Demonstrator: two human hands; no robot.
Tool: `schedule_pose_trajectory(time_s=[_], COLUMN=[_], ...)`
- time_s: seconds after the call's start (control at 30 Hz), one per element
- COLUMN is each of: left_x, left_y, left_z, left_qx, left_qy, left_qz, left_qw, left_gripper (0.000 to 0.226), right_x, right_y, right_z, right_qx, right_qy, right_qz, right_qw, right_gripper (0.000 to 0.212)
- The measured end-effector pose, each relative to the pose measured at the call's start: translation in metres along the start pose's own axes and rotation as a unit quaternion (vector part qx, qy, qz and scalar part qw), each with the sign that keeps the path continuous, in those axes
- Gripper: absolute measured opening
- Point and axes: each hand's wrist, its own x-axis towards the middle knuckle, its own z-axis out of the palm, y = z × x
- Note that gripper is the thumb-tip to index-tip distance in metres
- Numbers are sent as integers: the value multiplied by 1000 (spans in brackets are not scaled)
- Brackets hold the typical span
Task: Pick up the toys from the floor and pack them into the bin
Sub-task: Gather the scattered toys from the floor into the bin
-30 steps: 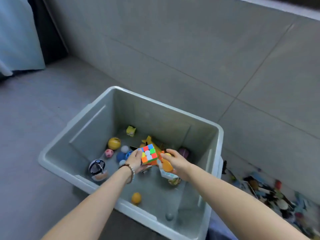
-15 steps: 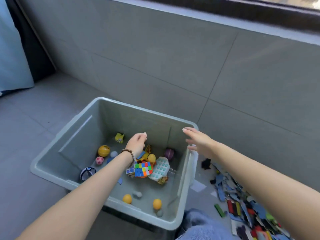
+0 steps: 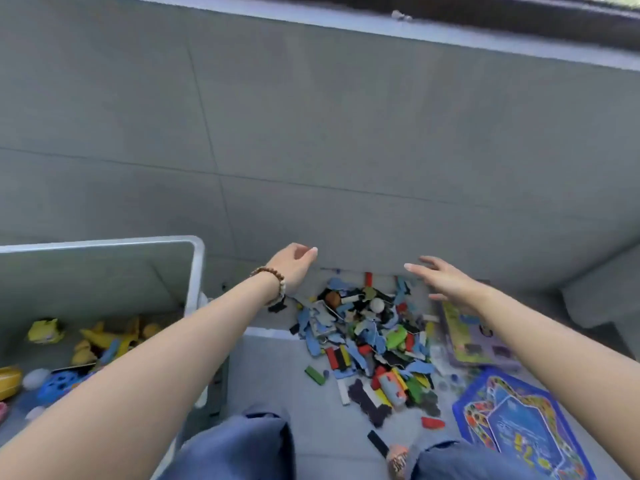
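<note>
Partly done, by the look of it. Already in the bin (image 3: 198, 271) at left: yellow toys (image 3: 104, 337), a blue ball (image 3: 57, 388), a few more. Left on the floor, right of the bin and up against the wall: a thick pile of small toys (image 3: 374, 341), with a purple puzzle tray (image 3: 474, 341) and a blue game board (image 3: 512, 420) just beside it. Both hands out above the pile's far edge, neither touching it: left hand (image 3: 291, 268) loosely curled and empty, right hand (image 3: 446, 282) flat, fingers straight, empty. Bulk of the packing yet to do, likely several handfuls
</note>
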Motion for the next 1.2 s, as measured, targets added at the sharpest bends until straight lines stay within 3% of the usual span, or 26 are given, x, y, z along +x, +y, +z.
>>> schedule_pose_trajectory(time_s=[0.17,0.27,0.5,0.67,0.87,1.2], left_x=[52,84,147,178,193,207], left_y=[-20,-40,-98,-133,-145,-150], left_z=[92,132,170,181,201,206], left_qx=[91,104,22,67,145,230], left_qy=[-109,-122,-24,-26,-13,20], left_qz=[-35,-46,-70,-56,-24,5], left_qw=[989,986,997,996,989,973], left_gripper=[60,49,48,53,41,38], right_x=[35,67,142,178,196,209], right_y=[100,139,166,174,182,189], right_z=[-11,5,60,87,104,120], right_qx=[37,77,120,110,70,16], right_qy=[9,9,-17,-23,60,111], right_qz=[79,106,80,59,24,7], right_qw=[996,991,989,992,995,994], right_gripper=[80,76,59,56,45,43])
